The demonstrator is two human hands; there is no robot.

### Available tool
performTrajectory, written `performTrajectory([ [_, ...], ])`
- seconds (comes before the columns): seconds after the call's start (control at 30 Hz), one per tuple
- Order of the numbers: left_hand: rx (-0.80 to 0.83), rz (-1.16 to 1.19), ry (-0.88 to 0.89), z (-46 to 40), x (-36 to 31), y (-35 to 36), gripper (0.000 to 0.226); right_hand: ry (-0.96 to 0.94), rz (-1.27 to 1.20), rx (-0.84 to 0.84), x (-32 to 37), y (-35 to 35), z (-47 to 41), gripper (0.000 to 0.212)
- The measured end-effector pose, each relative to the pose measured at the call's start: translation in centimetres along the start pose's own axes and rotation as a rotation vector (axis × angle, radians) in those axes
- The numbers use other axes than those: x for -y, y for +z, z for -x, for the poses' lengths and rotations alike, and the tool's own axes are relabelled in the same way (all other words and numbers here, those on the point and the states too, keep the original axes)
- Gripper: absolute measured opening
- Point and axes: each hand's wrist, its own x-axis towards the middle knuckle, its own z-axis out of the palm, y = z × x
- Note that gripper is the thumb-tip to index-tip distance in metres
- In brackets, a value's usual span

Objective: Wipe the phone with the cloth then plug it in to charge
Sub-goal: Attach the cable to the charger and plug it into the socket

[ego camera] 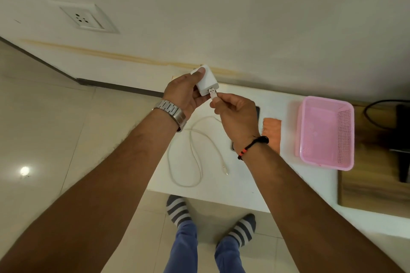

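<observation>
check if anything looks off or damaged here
One thing: a yellowish-brown stain streaks along the wall just above the table, like old water damage. Otherwise the hands hold the charger and cable normally, and nothing is spilled.

wall [244,17]: off-white, socket [85,17] | floor [44,117]: beige tiles | table [277,184]: white

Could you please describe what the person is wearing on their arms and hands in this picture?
Both forearms are bare, with no sleeves in view. The left wrist carries a silver metal link watch. The right wrist has a thin black cord bracelet with a few red beads and a knot. The left hand and right hand are ungloved; no rings show.
</observation>
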Motion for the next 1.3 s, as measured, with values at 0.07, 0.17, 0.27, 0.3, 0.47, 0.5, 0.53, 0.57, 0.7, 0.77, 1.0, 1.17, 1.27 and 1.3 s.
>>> performTrajectory([
  [0.07, 0.004, 0.003, 0.007, 0.2, -0.4, 0.3, 0.044, 0.017, -0.003, -0.011, 0.7, 0.0, 0.0, 0.013],
  [0.17, 0.026, -0.017, 0.028, 0.2, -0.7, 0.5, 0.029, 0.050, -0.015, -0.014, 1.5, 0.0, 0.1, 0.012],
  [0.27, 0.059, -0.051, 0.056, 0.4, -0.8, 0.5, 0.021, 0.077, -0.027, -0.010, 2.2, 0.1, -0.1, 0.009],
  [0.3, 0.064, -0.065, 0.067, 0.4, -0.9, 0.5, 0.022, 0.083, -0.035, -0.009, 2.4, 0.1, -0.1, 0.009],
  [0.47, 0.091, -0.098, 0.099, 0.5, -1.2, -0.1, 0.032, 0.145, -0.058, -0.020, 3.1, 0.7, -0.4, 0.009],
  [0.5, 0.097, -0.100, 0.103, 0.6, -1.1, -0.1, 0.033, 0.165, -0.069, -0.028, 3.2, 0.8, -0.5, 0.009],
  [0.53, 0.097, -0.101, 0.106, 0.6, -1.0, -0.3, 0.034, 0.190, -0.083, -0.037, 3.3, 1.1, -0.6, 0.008],
  [0.57, 0.090, -0.098, 0.106, 0.5, -1.0, -0.4, 0.034, 0.212, -0.097, -0.048, 3.5, 1.4, -0.7, 0.008],
  [0.7, 0.074, -0.096, 0.091, 0.6, -1.4, -1.3, 0.036, 0.242, -0.124, -0.056, 4.0, 2.5, -0.5, 0.008],
  [0.77, 0.081, -0.139, 0.076, 0.7, -1.9, -1.8, 0.038, 0.246, -0.128, -0.031, 3.9, 2.5, -0.1, 0.009],
  [1.0, 0.049, -0.261, 0.057, 0.5, -3.9, -4.2, 0.027, 0.365, -0.144, 0.130, 3.9, 3.4, -0.4, 0.023],
  [1.17, 0.044, -0.331, 0.108, 0.7, -6.2, -6.8, 0.032, 0.280, -0.246, 0.219, 5.2, 6.3, -1.2, 0.025],
  [1.27, 0.048, -0.331, 0.131, 1.1, -8.2, -8.3, 0.033, 0.222, -0.208, 0.246, 5.9, 8.7, -1.4, 0.023],
  [1.3, 0.036, -0.298, 0.140, 1.2, -8.9, -8.9, 0.034, 0.222, -0.217, 0.251, 6.2, 9.5, -1.5, 0.022],
])
